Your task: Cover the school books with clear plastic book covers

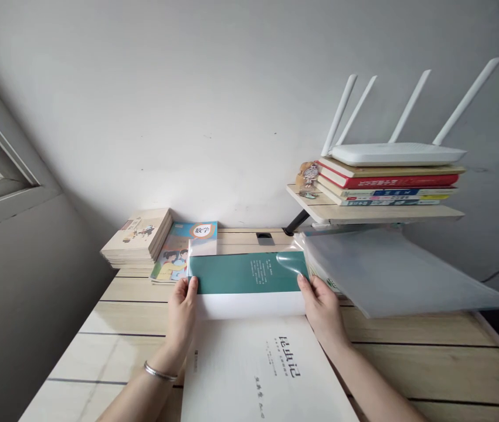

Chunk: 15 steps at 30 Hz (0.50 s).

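A white paperback book (249,375) with a dark Chinese title lies near the front edge of the pale wooden desk (420,357), and it continues away from the person into a white strip and a teal band (247,272). The left hand (182,312), with a silver bangle (160,370) on its wrist, grips the band's left end. The right hand (323,310) grips the right end, so the hands stand well apart. A clear plastic sheet (376,269) lies over the band's right end and spreads beyond the desk's right edge. Near the back edge are a stack of beige books (139,237) and a blue math textbook (185,249). Above the right corner, a small shelf (374,214) carries a pile of books (387,184) under a white router (396,154).
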Motion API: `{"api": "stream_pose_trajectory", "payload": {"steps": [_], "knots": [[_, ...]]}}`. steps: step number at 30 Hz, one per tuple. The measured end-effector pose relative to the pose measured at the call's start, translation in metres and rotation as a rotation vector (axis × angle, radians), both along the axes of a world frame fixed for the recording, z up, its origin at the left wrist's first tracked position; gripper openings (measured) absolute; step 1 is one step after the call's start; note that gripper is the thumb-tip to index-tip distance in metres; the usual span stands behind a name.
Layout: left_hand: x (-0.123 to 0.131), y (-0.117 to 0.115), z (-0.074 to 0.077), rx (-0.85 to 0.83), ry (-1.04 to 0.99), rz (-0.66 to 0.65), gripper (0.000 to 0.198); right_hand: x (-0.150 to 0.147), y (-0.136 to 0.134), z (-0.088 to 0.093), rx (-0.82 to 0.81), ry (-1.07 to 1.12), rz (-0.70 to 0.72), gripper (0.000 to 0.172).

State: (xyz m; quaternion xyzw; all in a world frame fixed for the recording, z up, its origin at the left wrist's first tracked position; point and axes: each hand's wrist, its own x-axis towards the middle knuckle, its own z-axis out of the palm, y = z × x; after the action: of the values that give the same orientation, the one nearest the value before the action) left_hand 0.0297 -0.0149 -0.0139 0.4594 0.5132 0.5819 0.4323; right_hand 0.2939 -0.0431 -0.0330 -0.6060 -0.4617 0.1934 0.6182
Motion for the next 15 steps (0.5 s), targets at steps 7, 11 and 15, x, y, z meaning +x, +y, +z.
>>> {"api": "stream_pose_trajectory", "payload": {"steps": [7,11,15], "knots": [[-0.0024,-0.0019,0.0003,0.040,-0.124,-0.033,0.036,-0.0018,-0.0010,0.0010,0.032,-0.022,-0.029,0.042],[-0.0022,-0.0010,-0.0001,-0.030,-0.145,-0.050,0.039,0.0018,-0.0018,-0.0007,0.046,0.085,0.022,0.036],[-0.0011,-0.0001,0.0008,-0.026,-0.122,-0.028,0.045,0.0048,-0.0023,-0.0019,0.041,0.174,0.090,0.030]]}}
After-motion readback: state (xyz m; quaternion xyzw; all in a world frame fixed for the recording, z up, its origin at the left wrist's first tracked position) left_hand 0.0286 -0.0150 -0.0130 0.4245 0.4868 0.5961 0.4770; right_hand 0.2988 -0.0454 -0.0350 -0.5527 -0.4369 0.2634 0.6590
